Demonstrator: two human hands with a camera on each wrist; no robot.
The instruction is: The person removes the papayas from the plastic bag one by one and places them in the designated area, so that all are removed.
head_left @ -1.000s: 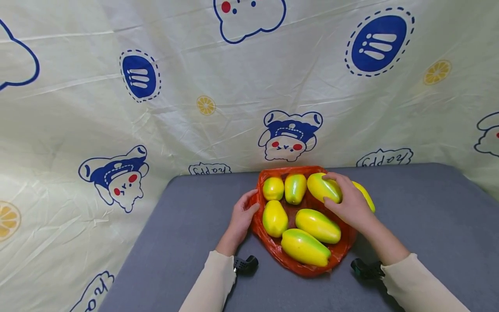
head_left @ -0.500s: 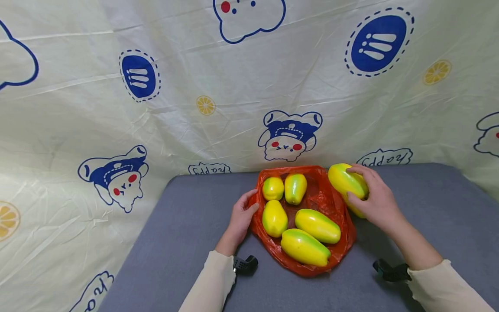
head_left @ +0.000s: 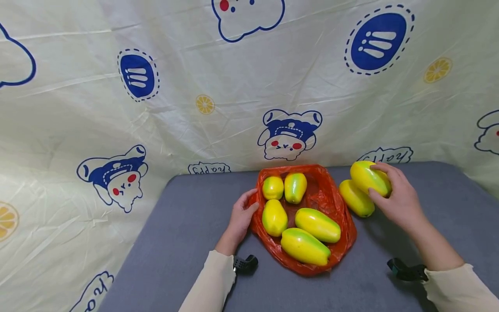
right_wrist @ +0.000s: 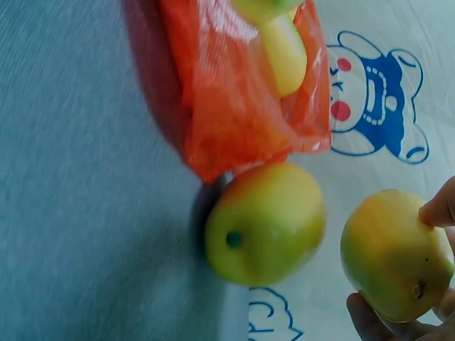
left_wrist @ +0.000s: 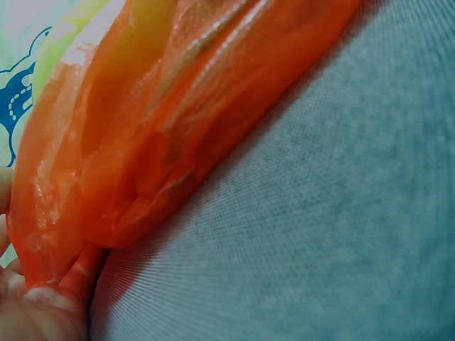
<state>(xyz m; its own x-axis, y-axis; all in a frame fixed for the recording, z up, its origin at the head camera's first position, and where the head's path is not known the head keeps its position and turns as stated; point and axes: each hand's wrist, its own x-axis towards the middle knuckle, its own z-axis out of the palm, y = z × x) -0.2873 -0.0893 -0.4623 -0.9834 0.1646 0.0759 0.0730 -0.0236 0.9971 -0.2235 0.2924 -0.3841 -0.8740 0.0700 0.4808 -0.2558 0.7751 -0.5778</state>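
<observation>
My right hand [head_left: 401, 199] grips a yellow-green papaya [head_left: 366, 177] right of the red plastic bag [head_left: 323, 186], above a second papaya [head_left: 354, 199] on the table. The right wrist view shows the held papaya [right_wrist: 394, 259] between thumb and fingers, apart from the lying papaya [right_wrist: 266, 224], which is beside the bag [right_wrist: 231, 117]. At the bag's left side, my left hand [head_left: 238, 216] holds its edge. Up close, the thin red film [left_wrist: 135, 135] runs in between the fingers. Several papayas lie inside the opened bag, among them a front one [head_left: 305, 247].
A grey cloth-covered table [head_left: 195, 229] extends on both sides of the bag. Behind it hangs a pale printed curtain [head_left: 234, 134], close to the table's far edge. Both wrists wear black camera mounts, such as the left mount [head_left: 245, 265].
The right hand has lifted a papaya out of the bag's back right and carried it rightward, past the rim. My left hand and the bag stay put.
</observation>
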